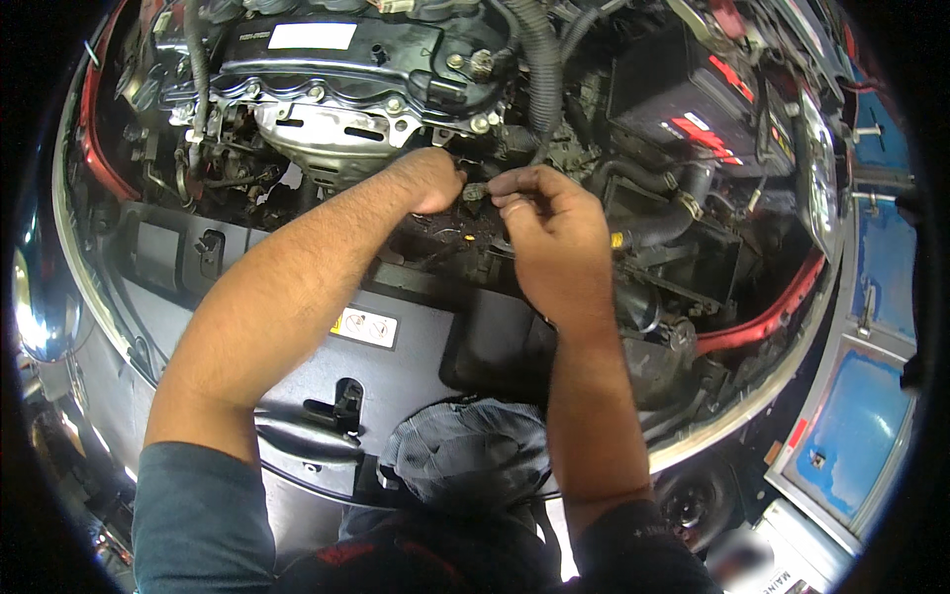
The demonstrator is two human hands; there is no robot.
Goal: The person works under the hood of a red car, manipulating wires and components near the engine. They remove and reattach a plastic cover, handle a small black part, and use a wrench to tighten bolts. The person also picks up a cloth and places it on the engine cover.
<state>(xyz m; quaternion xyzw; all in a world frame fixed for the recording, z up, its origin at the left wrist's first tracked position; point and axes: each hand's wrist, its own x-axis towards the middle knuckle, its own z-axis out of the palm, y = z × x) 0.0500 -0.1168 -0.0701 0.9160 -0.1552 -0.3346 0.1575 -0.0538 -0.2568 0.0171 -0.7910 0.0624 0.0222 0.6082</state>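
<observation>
Both my hands reach into an open engine bay, in the gap in front of the engine (297, 59). My left hand (433, 180) is closed, its fingers curled down beside the metal heat shield (327, 139); what they grip is hidden. Just to its right, my right hand (550, 206) has thumb and forefinger pinched together at a small grey part (475, 191) that looks like a wiring connector. Dark hoses and wiring surround the fingertips. A small yellow piece (469, 238) shows below the hands.
A black battery (683, 109) with red markings sits at the right, near thick hoses (673, 223). A ribbed hose (542, 69) runs down beside the engine. The black front cover (416, 327) lies under my forearms, with a dark cloth cap-like item (470, 450) near my body. Blue panels (856, 426) stand at the right.
</observation>
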